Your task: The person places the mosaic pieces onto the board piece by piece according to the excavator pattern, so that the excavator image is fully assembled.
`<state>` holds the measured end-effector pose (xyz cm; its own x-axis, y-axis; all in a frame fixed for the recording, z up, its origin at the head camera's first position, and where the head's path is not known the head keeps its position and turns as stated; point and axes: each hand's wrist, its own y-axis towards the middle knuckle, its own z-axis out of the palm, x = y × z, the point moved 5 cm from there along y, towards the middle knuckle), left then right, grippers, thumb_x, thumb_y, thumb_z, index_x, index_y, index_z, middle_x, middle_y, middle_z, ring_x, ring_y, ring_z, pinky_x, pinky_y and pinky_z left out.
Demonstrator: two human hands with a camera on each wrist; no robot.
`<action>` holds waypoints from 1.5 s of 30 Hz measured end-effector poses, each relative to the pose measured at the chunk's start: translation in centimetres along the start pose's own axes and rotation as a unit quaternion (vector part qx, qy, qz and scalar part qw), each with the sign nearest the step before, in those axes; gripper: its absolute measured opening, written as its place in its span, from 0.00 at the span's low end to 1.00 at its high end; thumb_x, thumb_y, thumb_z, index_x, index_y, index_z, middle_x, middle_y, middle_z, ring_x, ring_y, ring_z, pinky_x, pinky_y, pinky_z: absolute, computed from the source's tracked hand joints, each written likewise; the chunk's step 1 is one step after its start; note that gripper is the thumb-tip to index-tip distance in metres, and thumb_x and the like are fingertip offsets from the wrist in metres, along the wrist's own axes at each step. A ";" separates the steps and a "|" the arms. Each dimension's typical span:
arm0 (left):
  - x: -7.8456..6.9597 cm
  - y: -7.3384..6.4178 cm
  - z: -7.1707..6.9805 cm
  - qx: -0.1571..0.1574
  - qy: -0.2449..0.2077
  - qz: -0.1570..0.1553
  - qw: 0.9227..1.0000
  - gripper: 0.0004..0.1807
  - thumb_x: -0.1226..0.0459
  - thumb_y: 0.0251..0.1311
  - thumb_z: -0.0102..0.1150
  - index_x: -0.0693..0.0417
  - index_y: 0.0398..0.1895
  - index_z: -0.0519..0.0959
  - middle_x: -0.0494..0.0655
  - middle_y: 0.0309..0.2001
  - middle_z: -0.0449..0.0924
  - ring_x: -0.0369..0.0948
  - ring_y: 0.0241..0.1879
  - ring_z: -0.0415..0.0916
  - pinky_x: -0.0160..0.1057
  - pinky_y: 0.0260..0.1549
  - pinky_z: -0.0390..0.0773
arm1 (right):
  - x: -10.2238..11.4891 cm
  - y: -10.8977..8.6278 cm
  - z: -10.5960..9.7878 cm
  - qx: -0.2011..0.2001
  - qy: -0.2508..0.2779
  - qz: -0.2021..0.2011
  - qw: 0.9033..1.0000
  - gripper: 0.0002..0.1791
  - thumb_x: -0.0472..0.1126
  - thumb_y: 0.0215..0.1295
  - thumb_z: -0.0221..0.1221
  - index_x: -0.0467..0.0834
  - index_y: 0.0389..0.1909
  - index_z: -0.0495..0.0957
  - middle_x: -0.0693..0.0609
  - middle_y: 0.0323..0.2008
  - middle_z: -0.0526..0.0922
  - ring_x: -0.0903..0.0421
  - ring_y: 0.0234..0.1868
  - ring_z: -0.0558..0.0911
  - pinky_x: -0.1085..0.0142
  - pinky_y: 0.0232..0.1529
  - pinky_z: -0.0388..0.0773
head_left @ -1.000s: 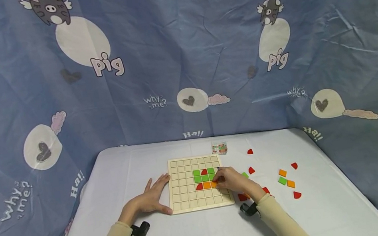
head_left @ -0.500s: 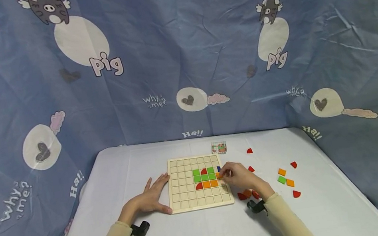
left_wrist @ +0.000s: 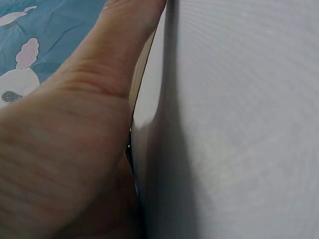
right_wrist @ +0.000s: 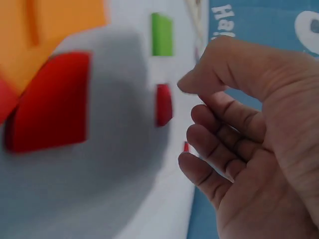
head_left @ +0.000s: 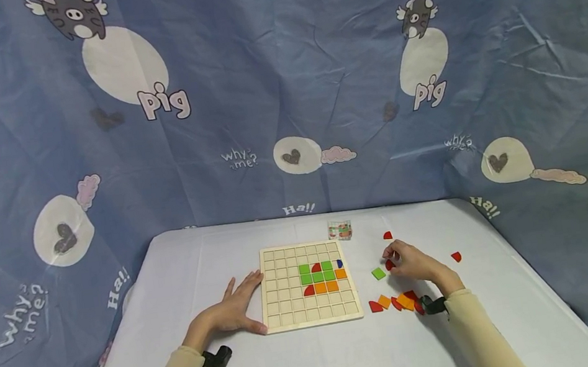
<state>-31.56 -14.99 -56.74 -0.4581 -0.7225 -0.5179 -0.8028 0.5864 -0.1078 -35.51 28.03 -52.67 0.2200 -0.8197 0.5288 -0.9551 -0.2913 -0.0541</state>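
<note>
My left hand (head_left: 231, 310) lies with fingers spread along the left edge of the square wooden grid board (head_left: 286, 326); the left wrist view shows it close up beside the white tabletop. On the board are green squares (head_left: 318, 277), orange squares (head_left: 320, 288), red quarter-circles (head_left: 309, 291) and a small blue piece (head_left: 340, 263). Right of the board, my right hand (head_left: 413, 262) hovers over a loose red quarter-circle (right_wrist: 163, 104). Its fingers are loosely bent with nothing between them. Left of that hand lies a loose green square (head_left: 378, 273).
Orange and red pieces (head_left: 405, 301) lie in a cluster near the right wrist. Single red quarter-circles sit at the back (head_left: 388, 235) and far right (head_left: 456, 256). A small printed picture card (head_left: 340, 230) rests behind the board. The right forearm covers part of the table.
My right hand has let go of an orange square in the board's right column and moved right to the loose red piece. My left hand has stayed at the board's edge.
</note>
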 end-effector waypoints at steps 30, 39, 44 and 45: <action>-0.1 0.0 0.0 0.003 0.005 -0.007 1.000 0.72 0.32 0.35 0.68 0.58 0.77 0.41 0.55 0.78 0.39 0.53 0.77 0.35 0.62 0.72 0.28 | -3.3 -0.3 0.0 -0.010 0.007 0.128 0.992 0.16 0.49 0.54 0.70 0.42 0.30 0.77 0.51 0.25 0.76 0.56 0.29 0.72 0.67 0.30 0.71; 0.1 0.1 0.1 0.001 0.003 -0.005 1.000 0.72 0.33 0.36 0.69 0.59 0.77 0.41 0.55 0.78 0.39 0.53 0.77 0.35 0.63 0.72 0.28 | -3.5 -0.5 -0.2 -0.013 0.022 0.127 0.992 0.22 0.57 0.55 0.67 0.42 0.33 0.76 0.51 0.26 0.76 0.55 0.29 0.72 0.68 0.28 0.70; 0.2 0.1 0.2 0.006 0.003 -0.002 1.000 0.72 0.33 0.37 0.69 0.59 0.77 0.40 0.55 0.78 0.38 0.53 0.77 0.34 0.63 0.71 0.27 | -3.6 -0.2 -0.3 0.000 0.059 0.082 0.995 0.18 0.47 0.54 0.70 0.41 0.40 0.77 0.51 0.32 0.79 0.55 0.34 0.75 0.67 0.37 0.76; 0.2 0.1 0.1 0.007 0.001 -0.002 1.000 0.72 0.33 0.37 0.69 0.59 0.77 0.40 0.55 0.78 0.37 0.53 0.77 0.34 0.63 0.71 0.27 | -3.6 -0.2 -0.2 0.006 0.064 0.074 0.995 0.18 0.45 0.54 0.71 0.41 0.41 0.77 0.51 0.33 0.79 0.55 0.35 0.75 0.67 0.38 0.76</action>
<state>-31.70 -15.05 -56.97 -0.4559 -0.7256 -0.5154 -0.7993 0.5885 -0.1214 -36.18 31.10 -54.38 0.0488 -0.7843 0.6184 -0.9727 -0.1780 -0.1491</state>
